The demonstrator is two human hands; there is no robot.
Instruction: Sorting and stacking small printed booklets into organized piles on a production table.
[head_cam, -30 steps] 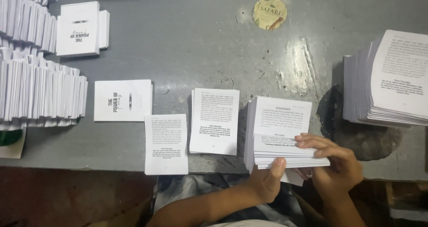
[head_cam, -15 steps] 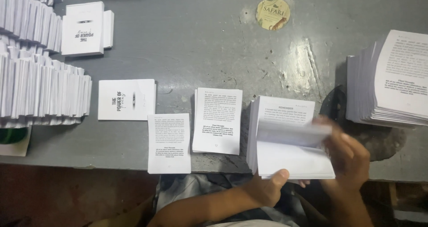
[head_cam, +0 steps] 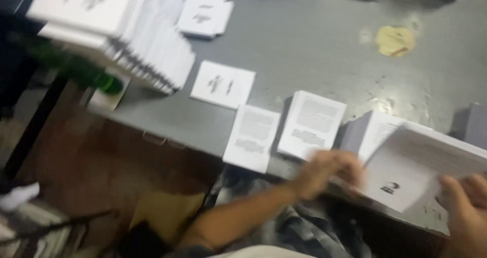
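Both hands grip a white booklet stack [head_cam: 406,172] at the near edge of the grey table [head_cam: 314,50]: the left hand [head_cam: 327,172] clamps its left side, the right hand [head_cam: 464,207] its right corner. Just left lie two printed booklets [head_cam: 312,123] [head_cam: 252,136], then a white card [head_cam: 223,84] and tall stacked piles [head_cam: 132,30].

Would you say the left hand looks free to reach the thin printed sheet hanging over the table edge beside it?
Probably yes. The left hand rests at the bundle the right hand also holds, and the sheet lies just beside it on the table, with nothing between. The blurred picture leaves some doubt.
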